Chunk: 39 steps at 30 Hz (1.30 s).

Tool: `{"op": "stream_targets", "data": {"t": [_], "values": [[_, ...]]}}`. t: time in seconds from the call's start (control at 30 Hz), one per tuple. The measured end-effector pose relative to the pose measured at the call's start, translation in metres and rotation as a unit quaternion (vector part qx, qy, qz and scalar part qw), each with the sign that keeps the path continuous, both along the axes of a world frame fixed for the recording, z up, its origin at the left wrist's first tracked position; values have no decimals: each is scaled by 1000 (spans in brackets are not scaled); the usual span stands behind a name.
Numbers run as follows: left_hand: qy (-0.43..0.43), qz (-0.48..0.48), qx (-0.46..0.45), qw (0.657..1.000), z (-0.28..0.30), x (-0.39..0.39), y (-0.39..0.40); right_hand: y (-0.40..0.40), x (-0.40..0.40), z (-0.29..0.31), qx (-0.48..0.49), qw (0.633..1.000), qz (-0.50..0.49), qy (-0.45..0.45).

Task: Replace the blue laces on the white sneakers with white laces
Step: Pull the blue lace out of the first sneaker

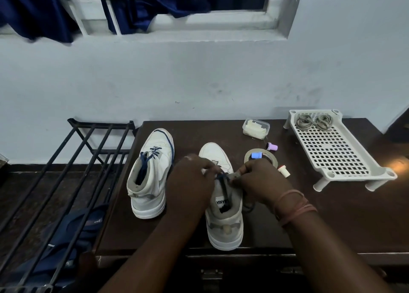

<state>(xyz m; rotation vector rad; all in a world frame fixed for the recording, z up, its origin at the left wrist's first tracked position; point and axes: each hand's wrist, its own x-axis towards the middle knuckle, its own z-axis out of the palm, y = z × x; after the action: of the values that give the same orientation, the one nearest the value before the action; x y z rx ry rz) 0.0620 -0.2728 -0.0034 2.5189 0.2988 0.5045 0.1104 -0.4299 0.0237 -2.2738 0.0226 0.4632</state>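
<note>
Blue lace [223,178] on near sneaker [224,217], pinched by left hand [194,177] and right hand [259,179]; soft, limp; best gripped at stiff tip.

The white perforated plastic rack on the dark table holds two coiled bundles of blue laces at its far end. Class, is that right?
Not quite. In the head view the white perforated plastic rack holds two coiled bundles of pale greyish laces, not blue, at its far end.

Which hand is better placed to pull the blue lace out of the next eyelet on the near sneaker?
Probably the right hand: its fingers already pinch the blue lace above the tongue of the near sneaker. The left hand seems to steady the upper.
</note>
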Motion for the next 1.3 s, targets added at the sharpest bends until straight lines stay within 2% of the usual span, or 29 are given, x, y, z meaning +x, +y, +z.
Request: {"op": "stream_targets", "data": {"t": [0.07,0.1,0.17,0.2,0.3,0.37,0.4,0.43,0.5,0.53,0.57,0.6,0.63,0.67,0.73,0.8,0.83,0.9,0.93,0.97,1.0,1.03,1.07,1.1,1.13,1.17,1.23,1.27,1.3], "values": [[34,89,-142,985,2,3,13,-1,0,2,2,1000,-1,8],[51,99,-192,975,1,4,17,-1,-1,2,1,1000,0,6],[48,46,-231,971,4,5,16,1,-2,4,-3,1000,6,-1],[23,-5,-199,980,5,7,15,1,-2,5,-3,1000,8,-2],[-7,-132,18,991,4,8,6,2,-2,6,-10,1000,14,-5],[3,-140,104,985,3,5,4,1,-1,4,-12,1000,16,-8],[-9,-117,111,987,3,3,5,1,-1,4,-9,1000,15,-9],[-25,-78,84,993,5,2,6,1,0,3,-7,1000,13,-8],[-56,34,-87,994,18,3,12,1,0,3,-8,1000,11,-8],[-64,79,-194,976,25,6,16,2,-1,2,-8,1000,10,-11],[-72,100,-264,957,30,7,19,2,0,2,-9,1000,10,-14],[-81,89,-289,950,33,8,22,3,-1,2,-11,1000,10,-17],[-82,50,-272,957,35,6,22,3,-1,1,-15,1000,12,-20],[-83,-6,-216,973,33,4,22,3,-1,1,-18,999,14,-23],[-41,-109,-22,993,21,4,16,3,-1,1,-20,999,17,-28],[33,-141,130,981,11,1,5,3,-1,1,-22,999,18,-32],[62,-137,157,976,8,3,2,3,-1,0,-22,999,19,-33],[54,-116,162,979,5,3,2,3,0,-1,-16,999,19,-30],[22,-99,116,988,7,3,3,2,0,0,-13,999,17,-29],[-2,-76,15,997,14,1,4,2,0,0,-13,999,17,-28],[-11,-55,-127,990,22,2,5,2,0,0,-16,999,20,-26],[-19,-46,-294,954,31,3,8,3,0,0,-22,999,24,-25],[-18,-44,-455,889,41,4,9,4,0,0,-27,999,28,-24],[-15,-48,-573,818,48,3,9,4,0,-1,-29,999,30,-26],[-17,-42,-623,781,52,1,9,5,1,-2,-30,999,31,-29],[-15,-23,-612,790,53,1,10,5,1,-3,-29,999,32,-33],[-37,40,-461,886,44,2,14,6,1,-4,-27,998,33,-40],[-71,71,-411,906,39,4,19,6,1,-4,-28,998,35,-45],[-112,95,-401,904,37,5,23,6,0,-4,-30,998,37,-51]]}}
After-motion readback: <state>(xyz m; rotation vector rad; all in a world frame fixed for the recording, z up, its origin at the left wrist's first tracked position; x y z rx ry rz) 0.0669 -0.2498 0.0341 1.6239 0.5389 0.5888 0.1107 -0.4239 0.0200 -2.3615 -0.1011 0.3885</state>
